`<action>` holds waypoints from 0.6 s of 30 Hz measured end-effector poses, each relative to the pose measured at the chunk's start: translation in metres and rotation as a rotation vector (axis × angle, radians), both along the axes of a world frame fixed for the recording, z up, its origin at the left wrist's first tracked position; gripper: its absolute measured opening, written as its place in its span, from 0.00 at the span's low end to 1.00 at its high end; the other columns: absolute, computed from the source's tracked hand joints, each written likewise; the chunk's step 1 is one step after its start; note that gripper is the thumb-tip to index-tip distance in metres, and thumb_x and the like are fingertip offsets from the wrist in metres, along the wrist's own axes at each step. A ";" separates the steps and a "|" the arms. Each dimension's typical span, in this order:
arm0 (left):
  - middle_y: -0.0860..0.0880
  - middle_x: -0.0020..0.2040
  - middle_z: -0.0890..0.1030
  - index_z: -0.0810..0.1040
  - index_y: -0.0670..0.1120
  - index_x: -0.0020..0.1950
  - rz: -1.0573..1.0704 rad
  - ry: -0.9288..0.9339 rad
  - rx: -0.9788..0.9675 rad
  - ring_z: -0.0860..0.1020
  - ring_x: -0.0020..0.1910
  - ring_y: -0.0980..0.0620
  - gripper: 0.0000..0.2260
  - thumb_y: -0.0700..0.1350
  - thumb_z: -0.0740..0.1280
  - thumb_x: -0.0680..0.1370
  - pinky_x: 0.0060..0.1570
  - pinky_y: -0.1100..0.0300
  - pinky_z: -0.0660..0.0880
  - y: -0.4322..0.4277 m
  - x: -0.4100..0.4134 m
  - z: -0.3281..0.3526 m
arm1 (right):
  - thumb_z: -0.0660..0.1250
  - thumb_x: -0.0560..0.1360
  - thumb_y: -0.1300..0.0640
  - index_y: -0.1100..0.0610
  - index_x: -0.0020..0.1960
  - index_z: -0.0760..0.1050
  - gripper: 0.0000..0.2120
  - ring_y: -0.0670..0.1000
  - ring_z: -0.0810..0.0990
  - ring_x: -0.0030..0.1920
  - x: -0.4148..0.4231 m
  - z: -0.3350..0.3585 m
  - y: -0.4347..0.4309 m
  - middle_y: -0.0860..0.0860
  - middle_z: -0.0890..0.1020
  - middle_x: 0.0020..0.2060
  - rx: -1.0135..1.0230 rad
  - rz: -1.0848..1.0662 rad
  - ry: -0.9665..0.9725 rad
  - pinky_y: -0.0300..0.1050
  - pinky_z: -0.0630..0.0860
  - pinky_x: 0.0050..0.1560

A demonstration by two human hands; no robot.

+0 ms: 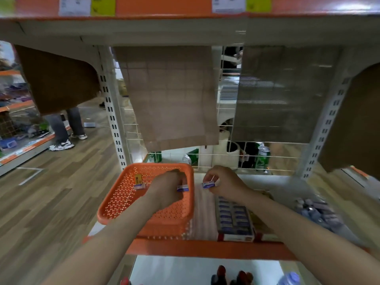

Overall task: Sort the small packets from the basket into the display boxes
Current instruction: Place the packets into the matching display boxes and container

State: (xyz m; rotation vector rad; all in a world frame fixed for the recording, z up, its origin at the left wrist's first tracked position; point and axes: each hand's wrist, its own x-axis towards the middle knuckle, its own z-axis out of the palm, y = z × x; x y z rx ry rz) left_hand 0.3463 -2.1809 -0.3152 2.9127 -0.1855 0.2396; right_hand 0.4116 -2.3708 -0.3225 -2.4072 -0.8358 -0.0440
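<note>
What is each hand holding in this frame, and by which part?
The left hand pinches a blue-and-white packet by its top edge, over the basket. The right hand pinches a second packet by its right end, beside the basket.

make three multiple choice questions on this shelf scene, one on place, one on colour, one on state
1. Where is the basket relative to the display box?
A) left of it
B) right of it
C) stacked on it

2. What colour is the basket?
A) green
B) orange
C) white

3. What is the right hand doing?
A) hanging empty
B) pinching a blue and white packet
C) pressing flat on the shelf

Answers: 1 A, the box lies to its right; 2 B, its perforated plastic is orange; 3 B, it holds the packet beside the basket's rim.
</note>
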 end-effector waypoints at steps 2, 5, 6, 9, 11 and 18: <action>0.51 0.52 0.79 0.78 0.50 0.53 -0.040 -0.011 -0.025 0.77 0.50 0.50 0.11 0.43 0.68 0.71 0.40 0.62 0.69 -0.017 0.001 0.002 | 0.72 0.69 0.63 0.56 0.44 0.80 0.06 0.47 0.76 0.43 -0.003 0.002 -0.021 0.46 0.75 0.40 -0.019 -0.025 -0.011 0.40 0.70 0.42; 0.51 0.52 0.77 0.78 0.50 0.53 -0.094 -0.013 -0.038 0.77 0.51 0.49 0.12 0.43 0.68 0.71 0.42 0.61 0.70 -0.042 0.001 0.003 | 0.73 0.69 0.62 0.53 0.44 0.79 0.07 0.49 0.77 0.46 -0.006 0.003 -0.048 0.50 0.77 0.45 -0.039 -0.077 0.021 0.41 0.74 0.46; 0.51 0.52 0.77 0.78 0.50 0.54 -0.108 -0.013 -0.031 0.77 0.51 0.49 0.12 0.43 0.68 0.71 0.42 0.62 0.69 -0.049 0.001 0.004 | 0.73 0.69 0.62 0.51 0.43 0.78 0.08 0.49 0.77 0.47 -0.006 0.002 -0.056 0.49 0.77 0.45 -0.034 -0.095 0.032 0.42 0.74 0.47; 0.51 0.52 0.77 0.78 0.50 0.54 -0.132 -0.007 -0.042 0.77 0.51 0.49 0.12 0.42 0.67 0.71 0.43 0.61 0.71 -0.065 0.001 0.006 | 0.74 0.68 0.61 0.48 0.41 0.76 0.10 0.49 0.77 0.46 -0.005 -0.001 -0.074 0.47 0.78 0.45 -0.043 -0.137 0.050 0.45 0.77 0.47; 0.51 0.52 0.77 0.78 0.50 0.53 -0.146 -0.004 -0.044 0.77 0.50 0.50 0.11 0.42 0.67 0.71 0.43 0.60 0.72 -0.070 0.002 0.007 | 0.74 0.68 0.60 0.48 0.41 0.75 0.10 0.48 0.77 0.46 -0.006 -0.003 -0.082 0.45 0.77 0.43 -0.048 -0.148 0.055 0.45 0.77 0.47; 0.51 0.51 0.77 0.78 0.49 0.52 -0.181 0.015 -0.040 0.76 0.48 0.52 0.10 0.42 0.66 0.72 0.38 0.64 0.67 -0.076 0.003 0.001 | 0.74 0.67 0.63 0.50 0.41 0.76 0.10 0.51 0.78 0.47 -0.008 -0.017 -0.092 0.50 0.80 0.45 -0.111 -0.143 0.119 0.50 0.77 0.52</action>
